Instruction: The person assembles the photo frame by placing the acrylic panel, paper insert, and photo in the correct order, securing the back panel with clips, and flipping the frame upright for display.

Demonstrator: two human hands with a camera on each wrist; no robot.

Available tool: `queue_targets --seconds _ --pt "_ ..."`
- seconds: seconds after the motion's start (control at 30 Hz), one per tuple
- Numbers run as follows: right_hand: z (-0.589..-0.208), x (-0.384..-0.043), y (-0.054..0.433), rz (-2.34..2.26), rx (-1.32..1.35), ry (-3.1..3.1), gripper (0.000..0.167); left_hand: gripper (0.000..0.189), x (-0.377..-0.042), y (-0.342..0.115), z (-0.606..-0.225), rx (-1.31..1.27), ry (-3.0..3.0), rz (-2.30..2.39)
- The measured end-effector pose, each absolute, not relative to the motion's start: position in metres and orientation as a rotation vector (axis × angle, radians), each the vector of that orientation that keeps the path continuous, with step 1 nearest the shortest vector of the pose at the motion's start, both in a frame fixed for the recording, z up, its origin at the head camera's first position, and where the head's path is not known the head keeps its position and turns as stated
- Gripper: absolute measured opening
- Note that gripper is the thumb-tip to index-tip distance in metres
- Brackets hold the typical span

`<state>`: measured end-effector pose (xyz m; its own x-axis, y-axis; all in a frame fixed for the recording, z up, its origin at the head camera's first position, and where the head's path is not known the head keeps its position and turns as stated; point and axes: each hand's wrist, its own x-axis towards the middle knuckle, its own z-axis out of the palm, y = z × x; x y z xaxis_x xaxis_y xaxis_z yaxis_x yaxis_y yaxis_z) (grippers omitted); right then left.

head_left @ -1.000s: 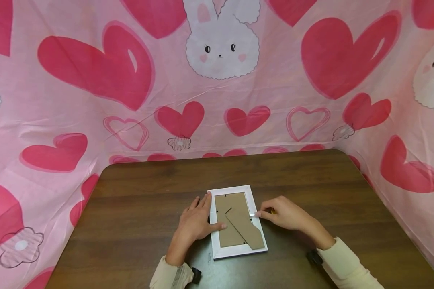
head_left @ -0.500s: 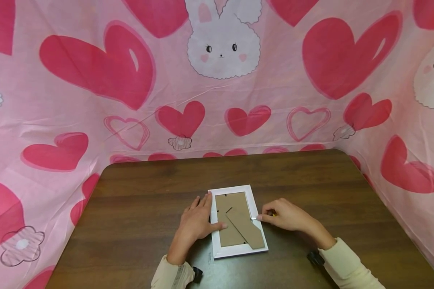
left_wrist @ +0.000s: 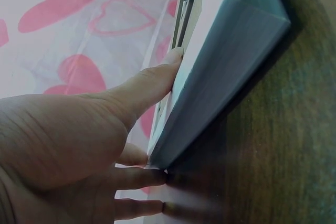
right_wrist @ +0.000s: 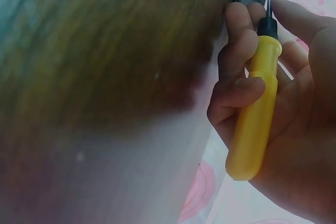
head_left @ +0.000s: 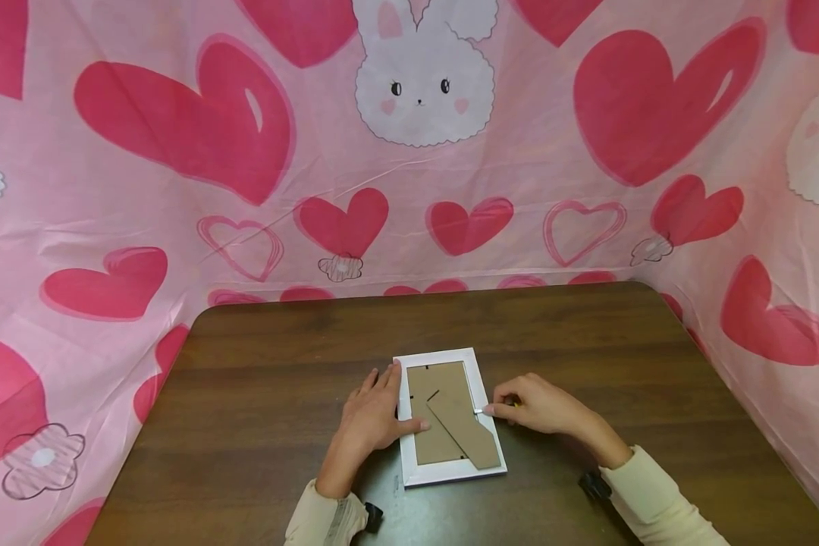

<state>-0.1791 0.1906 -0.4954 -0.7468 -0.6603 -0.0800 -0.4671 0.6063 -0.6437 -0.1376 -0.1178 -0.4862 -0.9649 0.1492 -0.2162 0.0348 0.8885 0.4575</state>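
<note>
A white picture frame (head_left: pixel 450 472) lies back side up on the table, showing its brown backing board (head_left: pixel 444 379) and stand leg (head_left: pixel 474 440). Small dark tabs sit around the board's edge. My left hand (head_left: pixel 371 415) rests along the frame's left side with fingers straight, its thumb on the board. In the left wrist view, the left thumb (left_wrist: pixel 157 80) lies over the frame's edge. My right hand (head_left: pixel 542 406) grips a yellow-handled screwdriver (right_wrist: pixel 257 114). Its flat metal tip (head_left: pixel 478 412) is at the inner right edge of the frame, near the board.
The dark wooden table (head_left: pixel 300 356) extends around the frame. Behind and beside it hangs a pink cloth (head_left: pixel 396 174) with hearts and rabbits. Black wrist straps (head_left: pixel 374 518) show at both sleeves.
The screwdriver's tip has shifted slightly down and right along the frame's right side, mostly in the first half second. The left hand keeps its place on the frame.
</note>
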Motion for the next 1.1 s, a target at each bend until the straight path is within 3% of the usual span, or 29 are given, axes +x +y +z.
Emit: queue_targets --seconds 0.7,1.1 --pt "-0.496 -0.179 0.184 -0.869 -0.943 2.484 0.024 0.12 -0.138 -0.115 -0.483 0.141 2.824 0.635" --pt "-0.48 -0.177 0.172 -0.627 -0.922 2.629 0.024 0.121 -0.14 -0.114 -0.484 0.113 2.82 0.601"
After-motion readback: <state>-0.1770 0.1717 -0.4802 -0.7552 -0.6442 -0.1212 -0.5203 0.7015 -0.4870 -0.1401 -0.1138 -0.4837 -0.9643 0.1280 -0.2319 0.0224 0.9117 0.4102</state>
